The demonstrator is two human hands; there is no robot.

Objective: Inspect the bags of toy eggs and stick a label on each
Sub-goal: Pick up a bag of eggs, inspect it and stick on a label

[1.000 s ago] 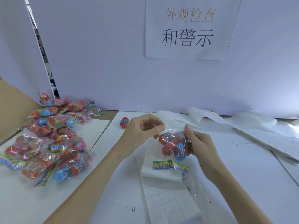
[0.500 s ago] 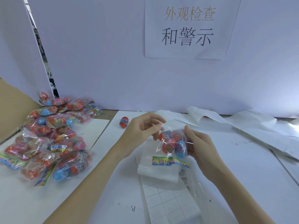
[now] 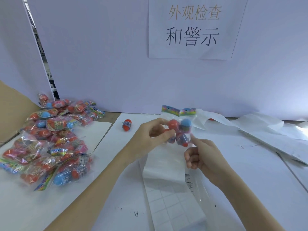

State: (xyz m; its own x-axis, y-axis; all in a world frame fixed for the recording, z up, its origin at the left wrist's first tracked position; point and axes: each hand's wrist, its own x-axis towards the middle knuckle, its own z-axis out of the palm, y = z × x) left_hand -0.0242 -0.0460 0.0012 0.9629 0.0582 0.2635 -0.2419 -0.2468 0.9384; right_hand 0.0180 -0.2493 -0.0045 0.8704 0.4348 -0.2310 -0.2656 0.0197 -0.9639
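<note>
I'm gripping the egg bag w/ left hand; right hand curled, pinching its slippery film; light, eggs shifting, so I'm favouring the stiff header.

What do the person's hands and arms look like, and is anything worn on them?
Both are bare: the left hand and right hand show no gloves, rings, watch or bands, and no sleeves cover either forearm as far as the picture shows. The nails look short and unpainted.

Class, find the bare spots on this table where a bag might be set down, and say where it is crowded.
Bare: between the loose egg and the pile of bags; right of the right hand. Crowded: the pile, the label sheet.
</note>
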